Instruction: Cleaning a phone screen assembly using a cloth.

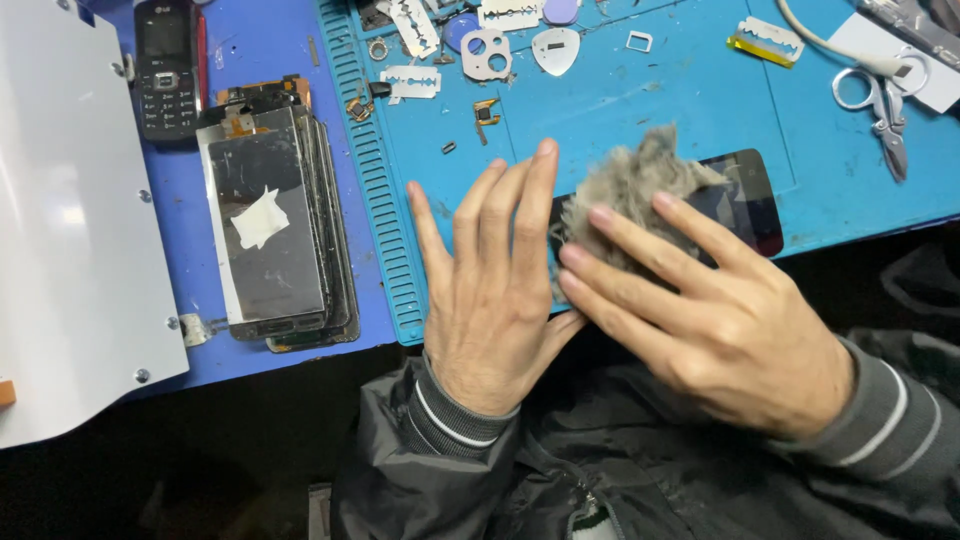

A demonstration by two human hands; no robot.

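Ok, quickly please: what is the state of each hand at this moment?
Left hand: open, fingers spread flat on the blue mat, holding nothing.
Right hand: open, fingers pressing a grey fluffy wad onto the dark phone screen.

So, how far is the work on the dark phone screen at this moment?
Done: small parts and razor blades lie loose on the blue mat. In hand: the right hand presses a grey wad on the dark screen, and the left hand lies flat beside it. Left: a stack of screens waits aside.
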